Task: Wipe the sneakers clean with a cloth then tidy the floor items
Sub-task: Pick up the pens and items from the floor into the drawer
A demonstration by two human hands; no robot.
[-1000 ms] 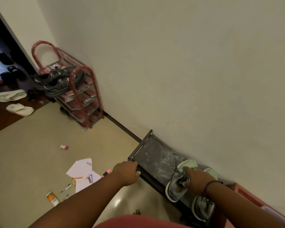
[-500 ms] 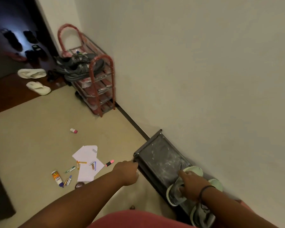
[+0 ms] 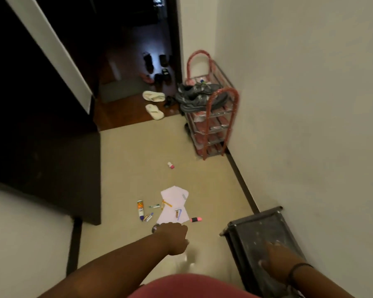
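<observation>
Head view: tidying looks up next. Left hand (image 3: 173, 237) hangs loosely curled, empty, over the papers (image 3: 174, 204) at twelve o'clock; right hand (image 3: 276, 258) blurred on the dark stand (image 3: 256, 229), grip unclear. Sneakers not visible.

The floor (image 3: 138, 160) is pale beige, the papers (image 3: 174, 204) white, the marker (image 3: 196, 219) pink and black, the shoe rack (image 3: 211, 123) red with grey shoes (image 3: 194, 97) on top, the slippers (image 3: 153, 102) cream, and the dark stand (image 3: 256, 231) white-smudged.
</observation>
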